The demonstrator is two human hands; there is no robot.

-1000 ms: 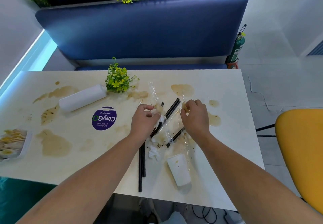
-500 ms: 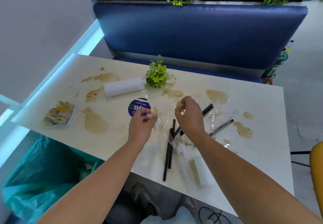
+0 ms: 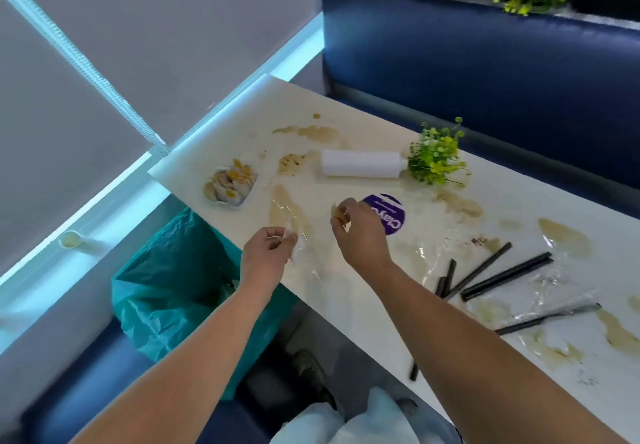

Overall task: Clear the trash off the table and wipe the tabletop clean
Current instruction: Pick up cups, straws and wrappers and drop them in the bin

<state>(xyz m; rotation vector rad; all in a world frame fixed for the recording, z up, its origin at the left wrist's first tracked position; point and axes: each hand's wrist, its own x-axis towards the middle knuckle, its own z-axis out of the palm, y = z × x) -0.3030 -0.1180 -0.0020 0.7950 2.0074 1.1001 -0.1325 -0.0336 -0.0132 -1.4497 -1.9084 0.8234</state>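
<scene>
Change: since half a second ago the view has swung toward 9 o'clock. Both hands have left the straws and moved to the table's left end, close to the bag.
Left hand [image 3: 268,253]: fingers curled, pinching a white scrap [image 3: 295,249] with clear film trailing from it, at the table's near edge.
Right hand [image 3: 360,232]: thumb and fingertips pinch a tan scrap [image 3: 336,213], raised over the tabletop at 2 o'clock of the left hand.
Table [image 3: 346,298]: white top with brown stains [image 3: 561,239] spread across it.
Bag [image 3: 173,288]: teal, below the table edge, at 8 o'clock of the left hand.
Straws [image 3: 502,270]: black, lying at 3 o'clock of the right hand and well apart from it, among clear wrappers [image 3: 561,291].
Sticker [image 3: 389,213]: round and purple. White letters read "Clay", upside down, and the right hand covers the rest. The small print is too small to read.
Bottle [image 3: 360,164]: white, unlabelled, on its side at 12 o'clock of the right hand, one end against a green sprig [image 3: 436,156].
Tray [image 3: 230,184]: holds food, at 11 o'clock of the left hand, near the table's corner.
</scene>
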